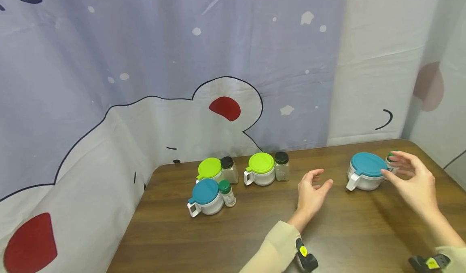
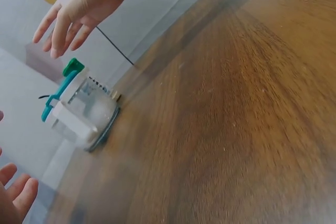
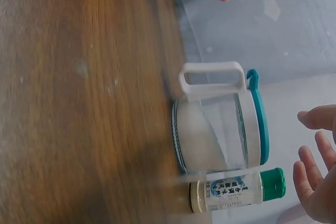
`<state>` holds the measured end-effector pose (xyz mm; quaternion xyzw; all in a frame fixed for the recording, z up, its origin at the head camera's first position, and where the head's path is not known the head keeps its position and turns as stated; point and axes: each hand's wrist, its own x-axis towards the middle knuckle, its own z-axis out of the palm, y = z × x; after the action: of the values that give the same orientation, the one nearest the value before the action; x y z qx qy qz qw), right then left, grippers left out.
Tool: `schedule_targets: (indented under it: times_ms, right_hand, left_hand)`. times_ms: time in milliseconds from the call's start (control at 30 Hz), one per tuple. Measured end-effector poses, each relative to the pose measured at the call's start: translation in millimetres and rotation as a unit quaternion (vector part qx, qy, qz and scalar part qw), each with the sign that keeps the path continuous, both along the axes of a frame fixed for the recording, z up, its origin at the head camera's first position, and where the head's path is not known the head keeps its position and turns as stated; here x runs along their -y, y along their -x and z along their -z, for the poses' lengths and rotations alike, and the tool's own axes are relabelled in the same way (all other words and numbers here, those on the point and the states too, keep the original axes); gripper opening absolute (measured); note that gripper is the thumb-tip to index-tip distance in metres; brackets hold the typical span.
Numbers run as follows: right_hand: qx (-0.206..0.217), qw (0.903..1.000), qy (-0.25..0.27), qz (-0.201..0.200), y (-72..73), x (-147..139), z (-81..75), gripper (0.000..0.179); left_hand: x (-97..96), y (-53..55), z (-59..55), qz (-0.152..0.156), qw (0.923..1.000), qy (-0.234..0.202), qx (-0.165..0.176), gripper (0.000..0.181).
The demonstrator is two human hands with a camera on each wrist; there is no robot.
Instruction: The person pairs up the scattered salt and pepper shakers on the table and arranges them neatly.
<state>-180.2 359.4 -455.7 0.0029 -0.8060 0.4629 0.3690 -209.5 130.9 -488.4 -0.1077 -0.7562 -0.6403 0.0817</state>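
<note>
My right hand (image 1: 416,180) hovers beside a blue-lidded seasoning jar (image 1: 367,166) at the table's right, fingers spread and holding nothing. Right behind that jar stands a green-capped shaker bottle (image 3: 233,191), partly hidden by the hand in the head view. In the right wrist view the jar shows clear walls, a white handle and white contents. My left hand (image 1: 311,194) is held over the middle of the table, its fingers loosely bent around nothing. To its left stand a lime-lidded jar (image 1: 261,168) and a black-capped bottle (image 1: 282,166).
At the left of the wooden table (image 1: 174,240) stand another lime-lidded jar (image 1: 210,168), a black-capped bottle (image 1: 229,170), a blue-lidded jar (image 1: 206,196) and a green-capped shaker (image 1: 227,193), close together. A printed curtain (image 1: 164,62) hangs along the table's back and sides.
</note>
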Motion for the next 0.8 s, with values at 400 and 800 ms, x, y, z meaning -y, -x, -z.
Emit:
schedule_targets:
  times_ms: [400,800]
  right_hand:
    - [0.021,0.9993,-0.012,0.029,-0.8,-11,0.5,0.056]
    - [0.064,0.995,0.019,0.074,6.9,-18,2.4,0.056]
  left_hand:
    - [-16.1,-2.7,3.5,0.001,0.9992,-0.021,0.033,0.031]
    - [-30.4,0.6,2.2,-0.003,0.9995,-0.019,0.026,0.033]
